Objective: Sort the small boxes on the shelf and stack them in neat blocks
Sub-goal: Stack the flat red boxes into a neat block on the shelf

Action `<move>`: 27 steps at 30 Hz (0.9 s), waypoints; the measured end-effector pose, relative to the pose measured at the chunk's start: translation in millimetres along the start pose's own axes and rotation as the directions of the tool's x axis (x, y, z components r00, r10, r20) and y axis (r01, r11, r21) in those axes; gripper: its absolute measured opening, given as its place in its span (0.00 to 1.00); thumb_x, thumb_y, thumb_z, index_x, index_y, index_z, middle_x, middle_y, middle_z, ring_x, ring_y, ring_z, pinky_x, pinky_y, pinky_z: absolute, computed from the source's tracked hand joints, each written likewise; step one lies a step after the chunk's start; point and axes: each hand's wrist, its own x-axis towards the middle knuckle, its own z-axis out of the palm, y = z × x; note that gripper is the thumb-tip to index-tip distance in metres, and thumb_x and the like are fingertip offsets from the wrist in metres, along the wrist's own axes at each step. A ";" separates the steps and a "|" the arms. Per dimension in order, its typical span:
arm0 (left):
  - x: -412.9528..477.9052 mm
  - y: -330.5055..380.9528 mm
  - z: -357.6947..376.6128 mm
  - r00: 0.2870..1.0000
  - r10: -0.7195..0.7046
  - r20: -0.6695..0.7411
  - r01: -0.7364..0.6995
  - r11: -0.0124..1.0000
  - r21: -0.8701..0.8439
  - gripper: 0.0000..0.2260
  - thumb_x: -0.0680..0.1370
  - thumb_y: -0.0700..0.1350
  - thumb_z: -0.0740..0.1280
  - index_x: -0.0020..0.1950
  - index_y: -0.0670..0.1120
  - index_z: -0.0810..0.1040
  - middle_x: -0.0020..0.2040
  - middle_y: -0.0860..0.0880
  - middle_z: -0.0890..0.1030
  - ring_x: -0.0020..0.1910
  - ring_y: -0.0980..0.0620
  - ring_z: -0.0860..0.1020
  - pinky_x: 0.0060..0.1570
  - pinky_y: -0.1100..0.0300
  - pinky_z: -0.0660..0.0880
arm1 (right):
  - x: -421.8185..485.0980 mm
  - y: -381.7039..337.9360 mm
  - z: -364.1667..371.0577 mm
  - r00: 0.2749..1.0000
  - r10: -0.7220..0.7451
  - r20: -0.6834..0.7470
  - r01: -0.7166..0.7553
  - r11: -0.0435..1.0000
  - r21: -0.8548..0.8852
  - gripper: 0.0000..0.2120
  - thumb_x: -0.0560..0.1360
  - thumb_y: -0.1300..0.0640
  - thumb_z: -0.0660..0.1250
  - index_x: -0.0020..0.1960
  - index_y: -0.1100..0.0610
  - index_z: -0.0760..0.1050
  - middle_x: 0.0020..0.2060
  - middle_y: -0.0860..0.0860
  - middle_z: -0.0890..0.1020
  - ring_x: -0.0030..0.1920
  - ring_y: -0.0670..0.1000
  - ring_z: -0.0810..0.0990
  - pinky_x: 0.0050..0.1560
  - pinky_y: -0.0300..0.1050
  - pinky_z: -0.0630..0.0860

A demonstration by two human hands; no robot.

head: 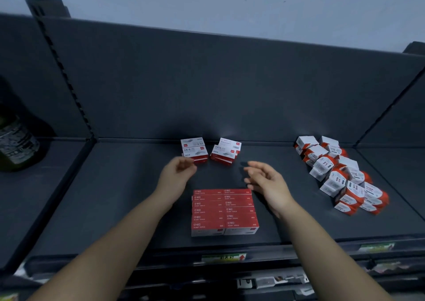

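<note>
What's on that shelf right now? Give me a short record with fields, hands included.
shelf: dark, one level in view
red block: neat, two columns, near the front
two small stacks: white and red boxes, at the back
loose pile: jumbled boxes, at the right
left hand: open, empty, by the left small stack
right hand: open, empty, above the shelf
bottle: dark, neighbouring bay at left

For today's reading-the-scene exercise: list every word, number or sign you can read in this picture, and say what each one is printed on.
"24/6": on the left small stack of boxes at the back of the shelf, and on the right stack.
"订书钉": repeated on the red block of boxes.
Red up arrow: on the green shelf-edge tag; its words are blurred.
Tumbled boxes and bottle label: print unreadable.
</note>
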 end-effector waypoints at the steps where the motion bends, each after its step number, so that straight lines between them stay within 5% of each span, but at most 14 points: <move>1: 9.1 1.0 -1.7 0.999 0.008 -0.037 -0.006 0.999 0.051 0.09 0.76 0.40 0.70 0.57 0.45 0.77 0.51 0.52 0.79 0.51 0.56 0.77 0.45 0.69 0.70 | 7.2 -3.4 3.6 0.999 -0.008 -0.031 0.007 0.999 -0.048 0.07 0.77 0.61 0.69 0.54 0.53 0.79 0.47 0.52 0.84 0.44 0.50 0.80 0.49 0.44 0.77; 5: 47.7 1.9 -7.4 0.996 0.056 -0.068 -0.031 0.945 0.325 0.20 0.73 0.43 0.74 0.62 0.45 0.74 0.56 0.48 0.77 0.55 0.50 0.77 0.53 0.59 0.73 | 41.5 -16.2 21.0 0.995 -0.081 -0.052 0.062 0.956 -0.288 0.07 0.77 0.63 0.68 0.49 0.52 0.78 0.47 0.50 0.82 0.42 0.46 0.78 0.47 0.38 0.72; 10: 60.6 -10.0 -4.3 0.998 0.024 0.049 -0.048 0.819 0.572 0.30 0.75 0.50 0.72 0.74 0.51 0.66 0.68 0.43 0.69 0.69 0.42 0.66 0.69 0.53 0.62 | 71.7 -22.4 36.8 0.996 -0.079 0.031 0.077 0.686 -0.724 0.26 0.76 0.56 0.70 0.72 0.57 0.68 0.67 0.52 0.69 0.66 0.51 0.72 0.64 0.36 0.63; 19: 50.5 -32.1 -3.1 0.937 0.349 0.021 -0.288 0.735 0.614 0.21 0.76 0.41 0.71 0.69 0.45 0.75 0.60 0.44 0.73 0.61 0.47 0.71 0.62 0.64 0.63 | 75.0 -9.6 33.1 0.983 -0.170 0.076 0.163 0.585 -0.795 0.19 0.75 0.56 0.72 0.65 0.55 0.77 0.64 0.47 0.70 0.61 0.46 0.73 0.58 0.31 0.63; 27: 41.8 -28.1 -2.7 0.930 0.361 0.073 -0.327 0.719 0.613 0.20 0.72 0.44 0.75 0.63 0.46 0.78 0.61 0.49 0.68 0.61 0.55 0.64 0.62 0.66 0.60 | 63.3 -9.0 25.6 0.988 -0.126 0.089 0.146 0.568 -0.810 0.22 0.73 0.56 0.73 0.66 0.53 0.75 0.63 0.49 0.72 0.65 0.52 0.69 0.64 0.39 0.66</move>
